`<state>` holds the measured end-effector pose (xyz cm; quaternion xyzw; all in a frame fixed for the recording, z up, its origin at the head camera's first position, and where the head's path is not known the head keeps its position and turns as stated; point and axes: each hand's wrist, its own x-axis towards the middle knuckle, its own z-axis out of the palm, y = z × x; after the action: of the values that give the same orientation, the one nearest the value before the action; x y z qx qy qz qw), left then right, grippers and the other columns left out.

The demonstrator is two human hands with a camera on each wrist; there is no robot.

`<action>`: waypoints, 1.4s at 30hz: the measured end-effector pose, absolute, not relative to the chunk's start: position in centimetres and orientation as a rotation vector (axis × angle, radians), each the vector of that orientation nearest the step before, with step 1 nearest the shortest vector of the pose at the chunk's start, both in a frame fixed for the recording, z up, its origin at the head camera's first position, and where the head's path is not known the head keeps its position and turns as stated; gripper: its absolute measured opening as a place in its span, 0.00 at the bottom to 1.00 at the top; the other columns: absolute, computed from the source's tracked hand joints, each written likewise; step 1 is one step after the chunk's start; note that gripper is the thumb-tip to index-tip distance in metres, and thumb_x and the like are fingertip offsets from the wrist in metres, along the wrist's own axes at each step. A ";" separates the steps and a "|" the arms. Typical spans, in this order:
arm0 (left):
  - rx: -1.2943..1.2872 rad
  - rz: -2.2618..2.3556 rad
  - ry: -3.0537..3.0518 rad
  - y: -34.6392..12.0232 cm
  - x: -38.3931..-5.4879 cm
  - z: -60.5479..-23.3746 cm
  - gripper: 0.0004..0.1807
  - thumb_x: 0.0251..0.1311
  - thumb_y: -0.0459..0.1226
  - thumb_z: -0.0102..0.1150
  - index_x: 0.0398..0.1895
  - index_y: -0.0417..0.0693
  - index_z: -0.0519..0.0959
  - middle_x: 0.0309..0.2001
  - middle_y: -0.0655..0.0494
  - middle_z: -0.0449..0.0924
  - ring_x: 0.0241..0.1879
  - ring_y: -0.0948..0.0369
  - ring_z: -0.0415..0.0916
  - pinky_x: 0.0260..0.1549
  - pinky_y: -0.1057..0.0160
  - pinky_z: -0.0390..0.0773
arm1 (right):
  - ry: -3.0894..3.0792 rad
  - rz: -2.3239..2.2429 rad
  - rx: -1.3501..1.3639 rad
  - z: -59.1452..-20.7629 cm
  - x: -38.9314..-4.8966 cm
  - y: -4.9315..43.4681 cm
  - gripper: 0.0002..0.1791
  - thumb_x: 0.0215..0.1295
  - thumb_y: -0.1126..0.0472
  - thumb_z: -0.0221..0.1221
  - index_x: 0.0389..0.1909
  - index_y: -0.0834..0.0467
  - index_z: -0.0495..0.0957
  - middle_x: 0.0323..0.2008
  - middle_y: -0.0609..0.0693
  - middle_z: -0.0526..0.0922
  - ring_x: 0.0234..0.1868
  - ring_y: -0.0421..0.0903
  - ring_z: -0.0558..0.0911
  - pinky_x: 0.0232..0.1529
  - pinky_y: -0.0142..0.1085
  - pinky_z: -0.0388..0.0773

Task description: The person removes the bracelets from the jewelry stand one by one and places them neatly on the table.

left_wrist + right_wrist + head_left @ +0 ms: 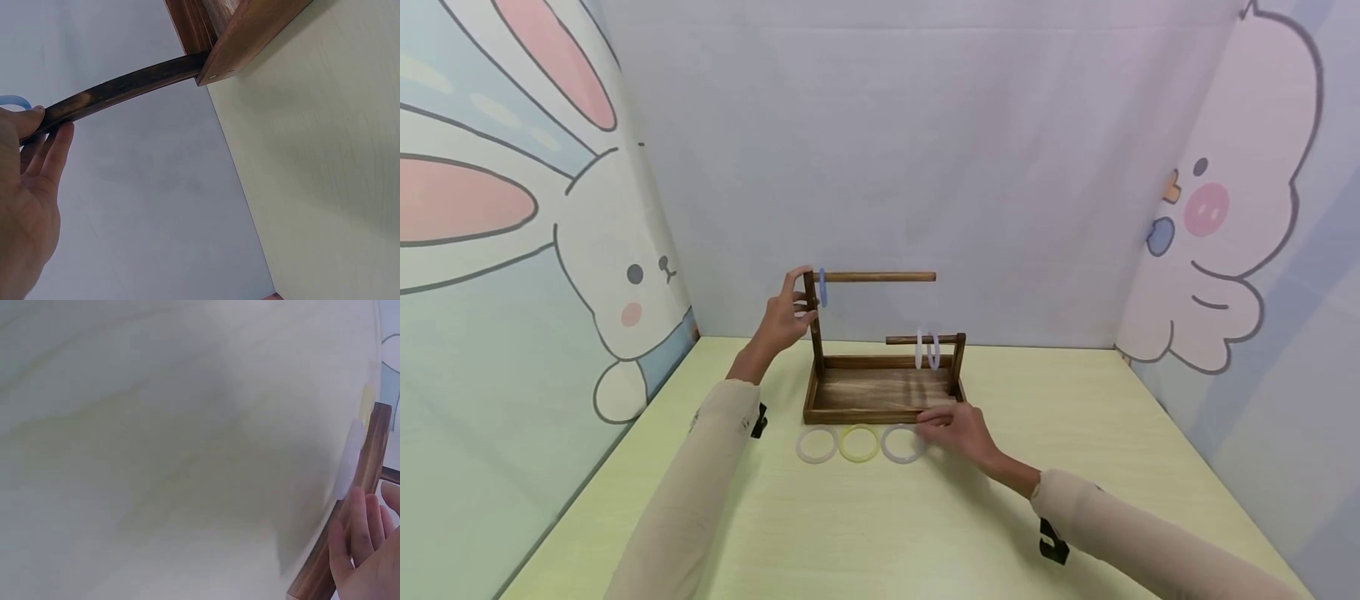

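Observation:
A dark wooden rack (pixel 883 416) has a tray base, a tall post with a long bar at left and a shorter post with a short bar at right. My left hand (pixel 784 321) grips the tall post (pixel 125 87) near its top, thumb on one side and fingers on the other. Beside it a blue ring (pixel 823 288) hangs on the long bar. My right hand (pixel 958 429) is at the tray's front edge, fingers loosely bent, fingertips right at the rim of a pale lavender ring (pixel 885 454) lying flat on the table.
Left of the lavender ring lie a yellow ring (pixel 859 459) and a pale pinkish ring (pixel 816 460) in a row. A white ring (pixel 918 350) and a lavender-blue ring (pixel 935 352) hang on the short bar. Cloth walls stand around the table (pixel 865 542).

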<state>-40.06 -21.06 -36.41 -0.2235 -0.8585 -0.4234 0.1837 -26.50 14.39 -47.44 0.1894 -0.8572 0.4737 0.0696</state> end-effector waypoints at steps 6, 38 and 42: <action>-0.636 -1.218 -2.412 -21.1 -39.7 -36.3 0.49 0.66 0.20 0.61 0.80 0.63 0.50 0.58 0.30 0.80 0.56 0.37 0.82 0.49 0.41 0.85 | -2.578 1.440 0.549 -46.2 -27.3 13.7 0.12 0.62 0.60 0.75 0.44 0.60 0.91 0.32 0.47 0.92 0.34 0.41 0.91 0.38 0.30 0.86; -0.660 -1.196 -2.394 -21.4 -39.7 -36.5 0.48 0.66 0.21 0.62 0.80 0.60 0.51 0.56 0.30 0.81 0.55 0.38 0.83 0.49 0.41 0.85 | -2.347 1.390 0.728 -40.7 -30.7 7.0 0.16 0.64 0.63 0.72 0.52 0.60 0.87 0.45 0.54 0.91 0.43 0.49 0.91 0.47 0.41 0.87; -0.666 -1.227 -2.390 -21.4 -39.7 -36.4 0.46 0.66 0.21 0.62 0.80 0.59 0.52 0.57 0.31 0.81 0.56 0.38 0.82 0.49 0.41 0.85 | -2.327 1.436 0.737 -40.2 -31.0 6.5 0.16 0.66 0.64 0.71 0.54 0.62 0.86 0.46 0.57 0.90 0.45 0.51 0.90 0.48 0.42 0.87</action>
<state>-39.72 -21.36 -36.43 -0.2366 -0.8484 -0.4357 0.1857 -30.96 6.46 -40.22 0.2571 -0.8118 0.5011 0.1542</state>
